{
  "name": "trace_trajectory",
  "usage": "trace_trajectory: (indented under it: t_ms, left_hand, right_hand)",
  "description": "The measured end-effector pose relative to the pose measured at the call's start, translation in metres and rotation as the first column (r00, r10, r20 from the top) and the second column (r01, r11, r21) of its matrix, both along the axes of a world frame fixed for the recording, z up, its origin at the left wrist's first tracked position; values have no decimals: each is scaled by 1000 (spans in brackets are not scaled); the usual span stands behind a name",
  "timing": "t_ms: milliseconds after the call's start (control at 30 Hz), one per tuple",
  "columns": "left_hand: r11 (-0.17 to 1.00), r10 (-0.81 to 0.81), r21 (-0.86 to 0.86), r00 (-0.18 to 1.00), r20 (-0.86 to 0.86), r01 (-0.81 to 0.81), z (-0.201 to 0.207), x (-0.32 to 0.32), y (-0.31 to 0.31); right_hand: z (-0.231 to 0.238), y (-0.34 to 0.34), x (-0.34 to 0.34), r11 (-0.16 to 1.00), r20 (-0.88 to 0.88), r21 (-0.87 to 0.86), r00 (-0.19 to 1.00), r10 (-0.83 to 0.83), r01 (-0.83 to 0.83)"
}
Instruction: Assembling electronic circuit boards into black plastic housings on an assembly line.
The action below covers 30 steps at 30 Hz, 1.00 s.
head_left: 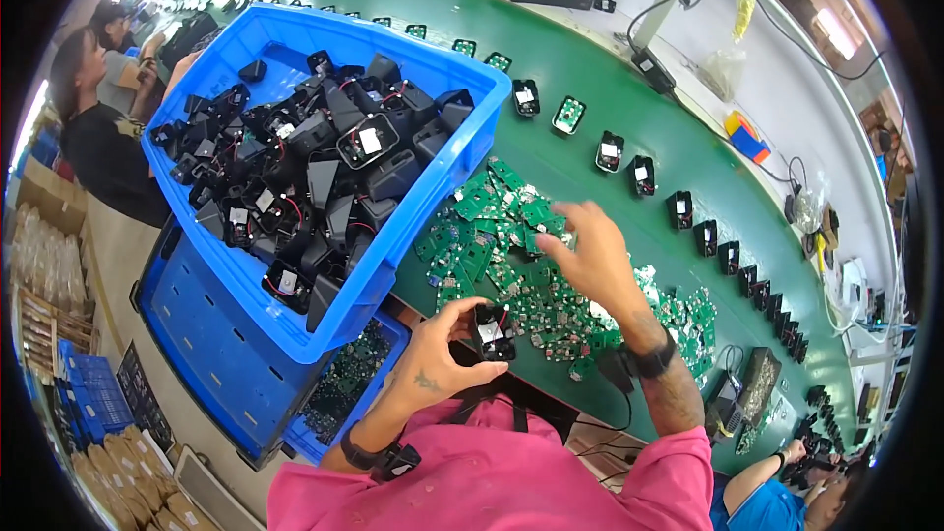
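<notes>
My left hand (440, 352) grips a small black plastic housing (495, 334) near the table's front edge. The housing's open side shows a white block and a thin red wire. My right hand (598, 254) is over a loose heap of green circuit boards (551, 307), thumb and forefinger apart, with no board visibly held. A large blue crate (417, 236) stands left of the heap, filled with black housings (324, 177), some showing red wires and white blocks.
A row of black housings (610, 150), some with green boards inside, runs along the green table (551, 59). Under the crate are another blue bin (211, 334) and a tray of boards (344, 379). Co-workers (103, 133) sit at left; another person's arm (762, 482) shows lower right.
</notes>
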<state>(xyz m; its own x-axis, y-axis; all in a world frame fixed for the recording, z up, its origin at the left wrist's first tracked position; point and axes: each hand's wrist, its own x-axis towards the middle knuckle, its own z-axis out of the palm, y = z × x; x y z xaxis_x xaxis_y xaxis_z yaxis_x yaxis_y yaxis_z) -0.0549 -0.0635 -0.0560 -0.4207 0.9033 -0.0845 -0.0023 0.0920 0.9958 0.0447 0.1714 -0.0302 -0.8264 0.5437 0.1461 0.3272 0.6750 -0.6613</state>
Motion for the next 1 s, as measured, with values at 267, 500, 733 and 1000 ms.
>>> trace_trajectory:
  t_ms: [267,500,733,1000]
  left_hand:
    - [999,48,-11,999,22,-48,-11,5,-6]
    - [997,75,40,987,-139,-70,15,3,20]
    - [950,177,311,873,-454,-30,31,11,57]
    - [971,123,239,864,-489,-3,18,19,70]
  right_hand:
    - [-25,4,-36,888,127,457,985,-118,47]
    - [-1,22,14,884,-307,187,880,-362,428]
    - [-13,-39,61,23,-86,-996,872,-482,-86]
    - [-14,-58,68,-130,-49,-982,848,-528,-138]
